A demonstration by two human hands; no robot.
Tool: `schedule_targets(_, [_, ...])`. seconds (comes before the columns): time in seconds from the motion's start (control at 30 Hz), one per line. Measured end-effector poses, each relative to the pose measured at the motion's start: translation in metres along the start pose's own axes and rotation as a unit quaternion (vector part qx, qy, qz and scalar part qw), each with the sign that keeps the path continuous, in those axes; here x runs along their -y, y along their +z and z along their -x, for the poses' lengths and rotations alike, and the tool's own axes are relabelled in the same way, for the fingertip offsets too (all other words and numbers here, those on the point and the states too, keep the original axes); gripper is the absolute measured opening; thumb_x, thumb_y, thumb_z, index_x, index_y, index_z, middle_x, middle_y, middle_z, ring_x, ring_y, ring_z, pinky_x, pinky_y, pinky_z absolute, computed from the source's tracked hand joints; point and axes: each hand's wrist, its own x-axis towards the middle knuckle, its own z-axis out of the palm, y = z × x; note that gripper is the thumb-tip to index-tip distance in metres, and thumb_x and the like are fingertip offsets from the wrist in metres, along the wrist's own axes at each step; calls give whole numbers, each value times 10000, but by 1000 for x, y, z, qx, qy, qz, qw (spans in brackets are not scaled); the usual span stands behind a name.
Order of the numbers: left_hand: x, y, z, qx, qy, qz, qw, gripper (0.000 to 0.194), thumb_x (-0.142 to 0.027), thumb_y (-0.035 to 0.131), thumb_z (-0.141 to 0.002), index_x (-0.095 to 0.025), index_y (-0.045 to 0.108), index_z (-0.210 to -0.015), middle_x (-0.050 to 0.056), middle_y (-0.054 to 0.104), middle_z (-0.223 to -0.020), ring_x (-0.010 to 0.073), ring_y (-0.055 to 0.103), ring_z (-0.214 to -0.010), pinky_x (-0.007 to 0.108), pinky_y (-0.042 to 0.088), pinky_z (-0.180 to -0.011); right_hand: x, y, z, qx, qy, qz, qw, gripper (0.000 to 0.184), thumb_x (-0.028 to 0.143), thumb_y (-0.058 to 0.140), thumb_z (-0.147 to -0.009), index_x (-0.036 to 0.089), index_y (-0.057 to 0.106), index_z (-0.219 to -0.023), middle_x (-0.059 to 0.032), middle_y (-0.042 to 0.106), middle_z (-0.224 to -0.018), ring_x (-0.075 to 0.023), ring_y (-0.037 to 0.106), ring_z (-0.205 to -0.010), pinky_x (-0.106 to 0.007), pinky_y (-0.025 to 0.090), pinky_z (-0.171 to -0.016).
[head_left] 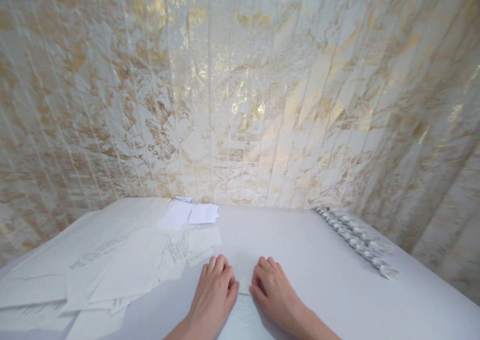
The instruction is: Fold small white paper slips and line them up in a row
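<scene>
My left hand (215, 285) and my right hand (272, 287) rest side by side on a white table (311, 260), near its front edge. Both have curled fingers pressing down on a small white sheet of paper (245, 302) that lies between and under them. The fingertips of both hands pinch or hold its upper edge; the paper is pale against the table and hard to make out.
A loose spread of white printed papers (123, 265) covers the left half of the table, with small slips (202, 214) at the back. A row of silvery blister strips (356, 240) lies at the right. A cream and gold curtain (240, 90) hangs behind.
</scene>
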Motion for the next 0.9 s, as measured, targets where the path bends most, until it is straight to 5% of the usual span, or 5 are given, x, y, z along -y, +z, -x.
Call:
schedule_targets(0.27, [3, -4, -2, 7, 21, 55, 998, 245, -48, 479, -846, -235, 602, -946, 18, 603, -1011, 233, 527, -996, 365, 350, -847, -3, 1, 1, -13, -28, -76, 997, 259, -6, 540, -769, 212, 611, -889, -3, 634, -928, -199, 549, -929, -343, 384, -869])
schedule_targets(0.5, [4, -1, -5, 8, 22, 71, 997, 267, -30, 474, -829, -238, 614, -922, 23, 605, -1006, 240, 518, -1000, 367, 338, -857, 8, 8, -5, -11, 20, -65, 998, 114, 112, 634, -813, 224, 637, -832, 3, 644, -908, -214, 561, -934, -346, 372, -860])
schedule_targets(0.9, [4, -8, -3, 15, 19, 91, 996, 237, -51, 505, -850, -242, 642, -885, 19, 619, -995, 242, 534, -1013, 380, 354, -868, -14, -5, 0, 52, 28, -128, 990, 351, 18, 538, -660, 245, 714, -861, -13, 621, -931, -228, 563, -979, -385, 373, -951])
